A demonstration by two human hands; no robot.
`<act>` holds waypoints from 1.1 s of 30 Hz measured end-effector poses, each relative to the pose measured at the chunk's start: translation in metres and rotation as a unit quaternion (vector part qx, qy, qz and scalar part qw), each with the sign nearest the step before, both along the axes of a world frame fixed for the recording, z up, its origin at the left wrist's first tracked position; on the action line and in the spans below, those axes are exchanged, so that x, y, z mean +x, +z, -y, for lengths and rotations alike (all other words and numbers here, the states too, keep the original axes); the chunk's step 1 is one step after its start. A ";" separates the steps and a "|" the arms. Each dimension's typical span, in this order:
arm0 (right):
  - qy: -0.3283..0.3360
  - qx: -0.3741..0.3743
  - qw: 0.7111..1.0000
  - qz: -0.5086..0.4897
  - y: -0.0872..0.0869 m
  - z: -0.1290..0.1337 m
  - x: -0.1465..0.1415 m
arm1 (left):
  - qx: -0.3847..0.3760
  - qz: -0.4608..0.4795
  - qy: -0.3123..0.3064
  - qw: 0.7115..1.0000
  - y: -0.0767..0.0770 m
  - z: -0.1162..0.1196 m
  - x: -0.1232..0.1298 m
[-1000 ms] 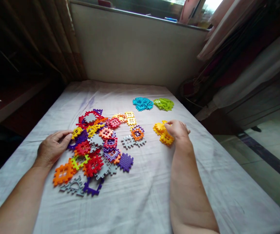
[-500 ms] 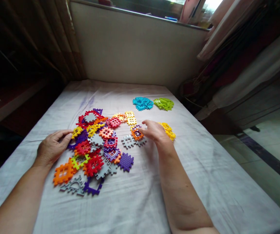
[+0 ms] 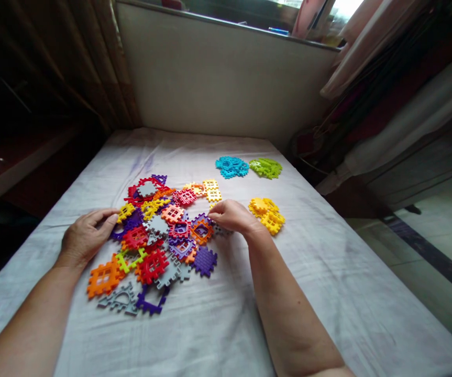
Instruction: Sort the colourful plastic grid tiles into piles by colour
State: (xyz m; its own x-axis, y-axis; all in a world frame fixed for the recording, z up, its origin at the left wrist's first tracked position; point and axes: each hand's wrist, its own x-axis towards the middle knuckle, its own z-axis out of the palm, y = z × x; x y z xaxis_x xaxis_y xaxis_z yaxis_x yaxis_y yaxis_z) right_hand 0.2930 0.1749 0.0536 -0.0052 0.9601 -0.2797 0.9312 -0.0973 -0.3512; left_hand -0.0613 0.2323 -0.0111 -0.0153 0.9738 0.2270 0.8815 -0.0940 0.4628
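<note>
A mixed pile of interlocking plastic building tiles lies on the sheet, in red, orange, purple, grey and yellow. My left hand (image 3: 86, 235) is at the pile's left edge, its thumb and fingers closed on a small yellow tile (image 3: 125, 212). My right hand (image 3: 233, 217) is at the pile's right side, fingers pinched at the edge of an orange window tile (image 3: 201, 231), which has a purple tile (image 3: 199, 218) against it. Partly under my right hand are grey tiles (image 3: 220, 229). A purple brick-patterned tile (image 3: 204, 261) lies just nearer to me.
Separate heaps of blue tiles (image 3: 231, 166) and green tiles (image 3: 265, 168) lie towards the far edge. A heap of yellow tiles (image 3: 268, 214) is right of my right hand. The bed sheet (image 3: 328, 293) is wrinkled; a wall (image 3: 226, 84) stands behind.
My right hand has moved left and slightly down, and the orange window tile has shifted left with it, against the pile. The yellow heap is now uncovered. My left hand has stayed put.
</note>
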 end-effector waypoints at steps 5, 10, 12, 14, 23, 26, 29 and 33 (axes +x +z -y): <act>-0.123 0.079 0.988 0.046 -0.021 -0.005 0.026 | 0.009 0.007 -0.007 1.000 0.001 0.000 0.000; -0.087 0.044 0.994 0.053 -0.030 -0.006 0.030 | 0.010 0.007 -0.007 1.000 0.002 0.000 0.001; -0.091 0.048 0.993 0.054 -0.030 -0.006 0.027 | 0.004 0.004 -0.006 1.000 0.003 0.000 0.002; -0.099 0.056 0.992 0.050 -0.031 -0.007 0.025 | 0.000 0.001 -0.005 1.000 0.004 0.000 0.002; -0.131 0.108 0.985 -0.017 -0.033 -0.012 0.023 | 0.006 -0.014 0.000 1.000 0.000 -0.002 -0.001; -0.172 0.144 0.973 -0.054 -0.025 -0.011 0.038 | 0.006 -0.019 -0.003 1.000 -0.002 -0.003 -0.002; -0.269 0.165 0.947 -0.055 -0.018 -0.004 0.068 | 0.012 -0.015 -0.009 1.000 -0.002 -0.003 -0.003; -0.372 0.154 0.915 -0.005 -0.017 0.011 0.107 | 0.020 -0.009 -0.011 1.000 -0.001 -0.003 -0.003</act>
